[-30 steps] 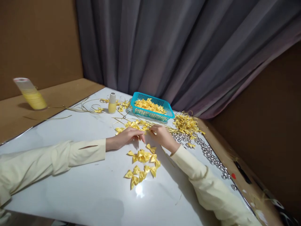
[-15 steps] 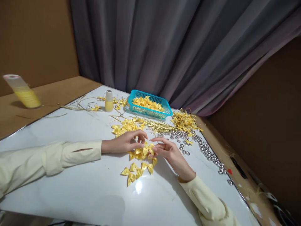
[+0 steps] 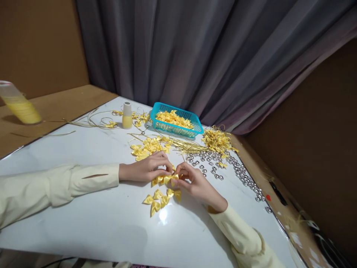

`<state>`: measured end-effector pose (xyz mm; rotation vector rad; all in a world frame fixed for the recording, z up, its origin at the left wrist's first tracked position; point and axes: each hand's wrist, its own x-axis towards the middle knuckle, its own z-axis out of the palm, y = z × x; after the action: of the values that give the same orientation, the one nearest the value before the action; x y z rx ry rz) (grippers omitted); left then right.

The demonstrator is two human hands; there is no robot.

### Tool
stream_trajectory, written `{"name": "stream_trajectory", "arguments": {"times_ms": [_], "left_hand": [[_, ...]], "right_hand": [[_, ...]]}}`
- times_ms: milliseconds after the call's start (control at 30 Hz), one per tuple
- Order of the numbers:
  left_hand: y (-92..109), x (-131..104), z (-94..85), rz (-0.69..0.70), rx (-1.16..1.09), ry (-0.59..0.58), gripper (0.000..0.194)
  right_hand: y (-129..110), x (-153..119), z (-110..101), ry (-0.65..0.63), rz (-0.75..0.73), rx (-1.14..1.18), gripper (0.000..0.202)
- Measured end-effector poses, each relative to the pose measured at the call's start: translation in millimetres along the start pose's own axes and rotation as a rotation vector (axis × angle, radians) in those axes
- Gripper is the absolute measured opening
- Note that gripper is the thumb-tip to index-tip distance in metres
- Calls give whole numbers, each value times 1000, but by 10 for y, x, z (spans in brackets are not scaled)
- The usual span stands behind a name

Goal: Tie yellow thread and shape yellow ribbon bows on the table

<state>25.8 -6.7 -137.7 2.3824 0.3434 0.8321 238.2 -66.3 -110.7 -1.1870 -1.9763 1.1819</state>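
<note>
My left hand (image 3: 156, 166) comes in from the left, its thumb and fingertips pinched on one side of a yellow ribbon bow (image 3: 170, 178). From the right, my right hand (image 3: 192, 180) closes its thumb and index finger on the bow's other side. More yellow bows lie under and beside the fingers. Nearer the front edge is a small group of bows (image 3: 156, 204) on the white table (image 3: 111, 223). Beyond my left hand a larger pile of bows (image 3: 152, 146) is spread out.
A turquoise basket (image 3: 178, 132) of yellow bows stands at the back, with a yellow thread spool (image 3: 127, 116) left of it. Gold cords (image 3: 186, 145) lead to a bow bundle (image 3: 216, 139). Silver metal pieces (image 3: 242, 173) line the right side. A yellow tube (image 3: 22, 108) is far left.
The fingers of both hands have closed in on the bow, which now sits lower against the others. The whole view has shifted slightly.
</note>
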Motion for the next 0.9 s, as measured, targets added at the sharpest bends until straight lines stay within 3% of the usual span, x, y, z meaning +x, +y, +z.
{"name": "stream_trajectory", "arguments": {"times_ms": [300, 533, 900], "left_hand": [[42, -12, 6, 127, 134, -46, 7], [28, -38, 10, 90, 181, -43, 6], [76, -6, -12, 96, 124, -147, 10]], "right_hand": [[-39, -30, -20, 33, -107, -208, 8], [-59, -52, -24, 48, -145, -214, 6], [-101, -67, -16, -15, -173, -295, 9]]}}
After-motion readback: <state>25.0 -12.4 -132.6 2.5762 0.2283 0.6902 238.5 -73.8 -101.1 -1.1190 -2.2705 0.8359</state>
